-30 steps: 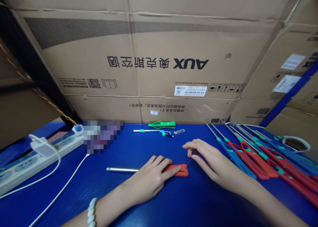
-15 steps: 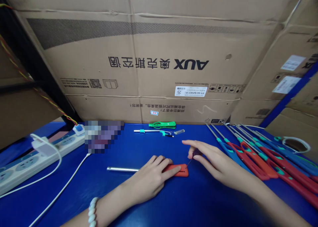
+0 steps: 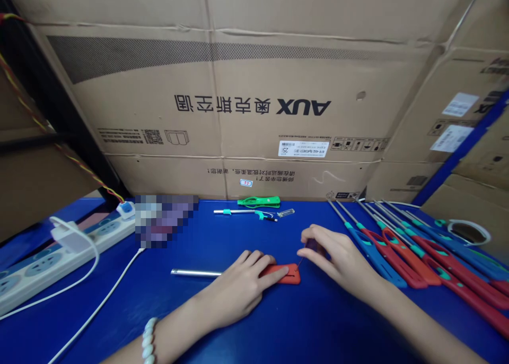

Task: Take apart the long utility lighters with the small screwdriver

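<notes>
An orange long-nosed lighter (image 3: 293,273) lies flat on the blue table, its silver tube pointing left. My left hand (image 3: 243,285) is closed over the middle of it, with a finger pressed along the slotted handle. My right hand (image 3: 336,252) grips the dark handle of a small screwdriver (image 3: 312,244). Its thin shaft slants down to the right end of the orange handle; whether the tip sits in a hole or on a screw is too small to tell. Behind the hands are a green lighter casing (image 3: 259,201), a silver tube with teal parts and wires (image 3: 242,211), and a small clear piece (image 3: 285,213).
Several red, blue and orange lighters (image 3: 413,260) lie side by side on the right. On the left is a power strip (image 3: 43,263) with plugs and a white cable (image 3: 99,305). A cardboard wall (image 3: 246,67) closes off the back. A pixelated patch covers something beside the strip.
The fingers of my right hand have curled in around the screwdriver handle; before, the index finger was stretched out. My left hand and the orange lighter stay in place.
</notes>
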Demonstrator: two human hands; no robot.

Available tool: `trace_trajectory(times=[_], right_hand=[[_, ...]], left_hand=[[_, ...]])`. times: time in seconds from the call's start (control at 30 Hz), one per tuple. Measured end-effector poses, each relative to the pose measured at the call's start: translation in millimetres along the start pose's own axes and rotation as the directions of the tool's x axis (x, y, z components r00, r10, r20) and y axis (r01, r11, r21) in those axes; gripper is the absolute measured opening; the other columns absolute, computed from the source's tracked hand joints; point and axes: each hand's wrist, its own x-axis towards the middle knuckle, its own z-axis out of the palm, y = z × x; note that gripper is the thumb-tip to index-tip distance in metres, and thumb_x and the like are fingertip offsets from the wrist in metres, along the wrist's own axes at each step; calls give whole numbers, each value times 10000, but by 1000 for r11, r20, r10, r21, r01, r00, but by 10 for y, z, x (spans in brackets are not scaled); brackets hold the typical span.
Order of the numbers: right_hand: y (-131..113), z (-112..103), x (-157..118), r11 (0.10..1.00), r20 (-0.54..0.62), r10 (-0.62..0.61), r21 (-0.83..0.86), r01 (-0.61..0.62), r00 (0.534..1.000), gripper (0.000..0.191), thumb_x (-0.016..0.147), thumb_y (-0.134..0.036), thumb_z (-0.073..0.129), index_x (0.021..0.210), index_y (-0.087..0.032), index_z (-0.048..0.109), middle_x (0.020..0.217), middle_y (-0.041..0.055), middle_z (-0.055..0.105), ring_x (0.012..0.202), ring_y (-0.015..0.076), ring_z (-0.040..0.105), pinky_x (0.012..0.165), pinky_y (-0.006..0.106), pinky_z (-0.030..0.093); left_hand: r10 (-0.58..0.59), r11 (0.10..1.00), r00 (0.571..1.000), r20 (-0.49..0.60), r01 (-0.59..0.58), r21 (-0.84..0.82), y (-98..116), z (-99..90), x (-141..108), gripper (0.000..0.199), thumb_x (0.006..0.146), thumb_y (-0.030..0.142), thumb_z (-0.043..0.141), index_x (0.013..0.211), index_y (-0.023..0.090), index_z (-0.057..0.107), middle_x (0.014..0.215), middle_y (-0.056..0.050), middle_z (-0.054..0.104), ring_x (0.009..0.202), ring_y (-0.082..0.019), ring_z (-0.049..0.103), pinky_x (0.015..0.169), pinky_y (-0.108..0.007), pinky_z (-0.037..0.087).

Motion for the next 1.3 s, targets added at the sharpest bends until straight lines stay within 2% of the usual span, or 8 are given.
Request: trace_trajectory(times=[0.13,0.33,0.47,0.67,0.87,1.07,1.2,1.3], right_hand=[[14,8,-6,999,15,-9,-31,9,1000,147,966,-228,417,1090,-202,493,893,55,642,800,186,635,721,304,513],[-42,-83,-8,974,144,36,215,-66,989,364,978,-140,310,1312,-244,408,1085,63,593,968,153,589,869,301,486],[-54,-43,-35,959,105,20,280,-49,994,326,964,-134,394,1263,-257,436,957,19,627,884,137,611,833,267,483],[-56,15,-12,966,-22,35,257,-29,999,98,928,-151,512,992,-224,517,858,-2,632,768,128,610,719,221,480],[-65,98,-19,985,-120,33,170,-12,992,79,902,-206,584,952,-205,523,790,-1,613,674,135,598,645,231,485],[9,202,-69,999,-240,-8,49,21,971,235,925,-234,552,1154,-184,527,856,43,632,721,167,610,699,286,511],[30,143,-51,988,-168,-38,139,61,985,354,951,-154,473,1301,-201,482,959,64,637,855,175,618,781,307,514],[2,63,-22,960,-102,-24,274,52,994,374,954,-102,414,1287,-236,518,1021,57,646,892,158,624,786,289,523]], left_hand=[[0,1000,1000,0,0,9,-4,5,-2,606,869,37,437,1417,264,315,1202,-79,488,1028,-240,446,895,-368,399],[1,1000,1000,-4,-1,15,-10,20,-6,601,864,36,436,1410,262,327,1209,-82,485,1031,-246,445,899,-379,390],[9,1000,1000,-21,-9,6,-17,27,-4,606,878,48,440,1424,274,304,1208,-77,492,1043,-240,447,907,-372,390],[7,1000,1000,-20,-7,3,-13,16,1,605,869,35,442,1415,265,316,1225,-75,483,1066,-243,445,917,-376,398],[12,1000,1000,-22,-12,6,-13,12,-1,588,876,42,434,1410,262,327,1214,-81,488,1057,-244,452,914,-384,407],[9,1000,1000,-22,-9,12,-11,18,1,590,868,35,437,1404,259,335,1206,-79,489,1043,-243,451,900,-380,411],[8,1000,1000,-30,-8,13,-15,25,-6,602,863,39,449,1409,264,331,1186,-77,495,1024,-235,456,892,-365,409],[10,1000,999,-42,-9,13,-21,34,-11,578,873,52,445,1400,267,346,1176,-76,499,1017,-231,458,889,-360,406]])
